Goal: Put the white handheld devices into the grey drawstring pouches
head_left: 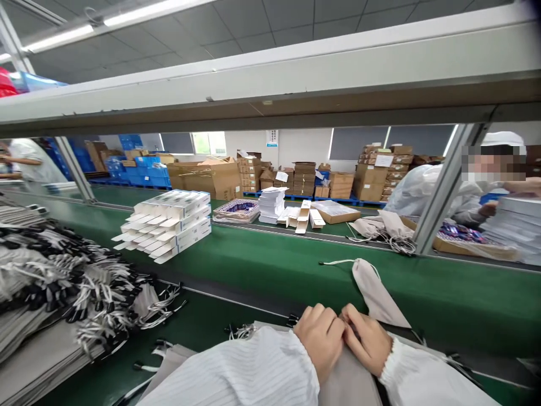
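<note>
My left hand (321, 338) and my right hand (368, 341) meet at the upper end of a beige-grey drawstring pouch (350, 380). The fingers of both are curled closed on its fabric, and the gripped part is hidden under them. Just beyond, another drawstring pouch (377, 293) lies on the green conveyor belt (262, 265), its white cord trailing left. More pouch fabric and cords with black tips show around my sleeves.
A large heap of drawstring pouches (63, 299) fills the left side. Stacked open white boxes (169, 223) stand on the belt. Beyond are a tray (236, 210) and more pouches (382, 225). A metal post (443, 186) and an overhead shelf (270, 73) frame the bench; a co-worker (426, 186) is at right.
</note>
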The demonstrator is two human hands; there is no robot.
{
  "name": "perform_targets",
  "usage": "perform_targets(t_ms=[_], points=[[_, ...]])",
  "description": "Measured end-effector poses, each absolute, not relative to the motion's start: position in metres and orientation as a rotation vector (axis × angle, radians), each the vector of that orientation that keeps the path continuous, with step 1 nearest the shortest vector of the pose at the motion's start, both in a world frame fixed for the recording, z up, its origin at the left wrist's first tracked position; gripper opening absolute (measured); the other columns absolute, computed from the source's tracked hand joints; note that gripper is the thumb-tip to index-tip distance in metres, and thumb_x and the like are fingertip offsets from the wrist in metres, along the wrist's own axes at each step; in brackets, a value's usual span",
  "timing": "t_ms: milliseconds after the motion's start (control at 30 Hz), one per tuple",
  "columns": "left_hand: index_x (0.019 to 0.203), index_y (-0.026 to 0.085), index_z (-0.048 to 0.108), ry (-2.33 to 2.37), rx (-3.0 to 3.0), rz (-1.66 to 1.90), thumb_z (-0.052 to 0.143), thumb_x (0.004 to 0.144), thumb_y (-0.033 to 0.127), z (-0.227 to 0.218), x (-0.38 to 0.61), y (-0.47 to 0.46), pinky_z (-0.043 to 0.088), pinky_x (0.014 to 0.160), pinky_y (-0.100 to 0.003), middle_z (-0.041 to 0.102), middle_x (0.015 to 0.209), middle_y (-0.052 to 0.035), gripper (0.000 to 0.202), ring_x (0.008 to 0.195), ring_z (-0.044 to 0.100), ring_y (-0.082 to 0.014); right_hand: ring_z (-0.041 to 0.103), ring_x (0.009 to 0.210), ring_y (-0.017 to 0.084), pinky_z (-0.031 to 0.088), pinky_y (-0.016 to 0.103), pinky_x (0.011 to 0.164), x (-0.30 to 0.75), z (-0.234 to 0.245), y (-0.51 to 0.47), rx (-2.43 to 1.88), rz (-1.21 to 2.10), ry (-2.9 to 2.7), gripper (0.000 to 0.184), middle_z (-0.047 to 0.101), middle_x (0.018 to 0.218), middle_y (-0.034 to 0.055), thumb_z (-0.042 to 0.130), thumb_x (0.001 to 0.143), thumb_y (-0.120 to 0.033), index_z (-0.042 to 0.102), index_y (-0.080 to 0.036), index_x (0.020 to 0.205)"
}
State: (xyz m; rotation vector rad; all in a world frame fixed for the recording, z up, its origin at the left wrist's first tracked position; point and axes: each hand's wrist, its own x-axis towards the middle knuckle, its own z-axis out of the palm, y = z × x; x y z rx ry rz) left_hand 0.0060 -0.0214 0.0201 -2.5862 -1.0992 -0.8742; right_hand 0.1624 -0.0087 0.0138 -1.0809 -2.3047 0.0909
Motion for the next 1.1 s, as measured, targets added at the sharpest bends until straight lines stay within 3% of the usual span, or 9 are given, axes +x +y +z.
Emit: perform_targets(t_ms=[167,267,367,533,1100], points=[[0.075,0.017,0.048,-1.076,-2.584,-0.896,0.040,0.076,0.016,0.018,0.006,-0.020,0.034,0.056,-0.029,0.043,0.071,-0.0021,0.008,0.067,0.041,-0.0157,0.049,0.073,0.018,0.039,0.032,0.064,0.165,-0.007,-0.010,-1.010,0.021,-2.178,0.004,0.049,0.082,0.0072,0.032,0.079,-0.017,0.035,-0.019,0.080],[0.075,0.016,0.048,-1.096,-2.574,-0.869,0.042,0.075,0.017,0.017,0.005,-0.020,0.033,0.056,-0.030,0.043,0.072,-0.0025,0.006,0.067,0.040,-0.0161,0.049,0.082,0.019,0.040,0.034,0.070,0.167,-0.004,-0.009,-0.970,-0.037,-2.140,0.016,0.049,0.089,0.0084,0.031,0.080,-0.014,0.038,-0.018,0.093],[0.075,0.016,0.047,-1.116,-2.558,-0.858,0.043,0.073,0.018,0.016,0.005,-0.022,0.033,0.057,-0.031,0.042,0.073,-0.0028,0.005,0.069,0.039,-0.0168,0.047,0.092,0.018,0.041,0.032,0.076,0.169,-0.008,-0.008,-0.950,-0.035,-2.149,0.032,0.050,0.097,0.0083,0.025,0.081,-0.010,0.033,-0.018,0.111],[0.073,0.016,0.047,-1.100,-2.501,-0.867,0.043,0.073,0.019,0.012,0.005,-0.023,0.032,0.055,-0.030,0.041,0.073,-0.0029,0.005,0.068,0.039,-0.0162,0.035,0.109,0.019,0.036,0.035,0.088,0.174,-0.017,-0.004,-0.819,-0.052,-2.206,0.043,0.038,0.117,0.0086,0.024,0.080,-0.006,0.026,-0.018,0.120],[0.070,0.016,0.042,-1.061,-2.425,-0.838,0.039,0.072,0.012,0.011,0.005,-0.023,0.025,0.051,-0.029,0.035,0.068,-0.0010,0.006,0.062,0.034,-0.0148,0.032,0.111,0.024,0.035,0.042,0.088,0.169,-0.012,-0.007,-0.773,0.060,-2.158,0.047,0.019,0.128,0.0120,0.021,0.081,-0.003,0.022,-0.018,0.126]])
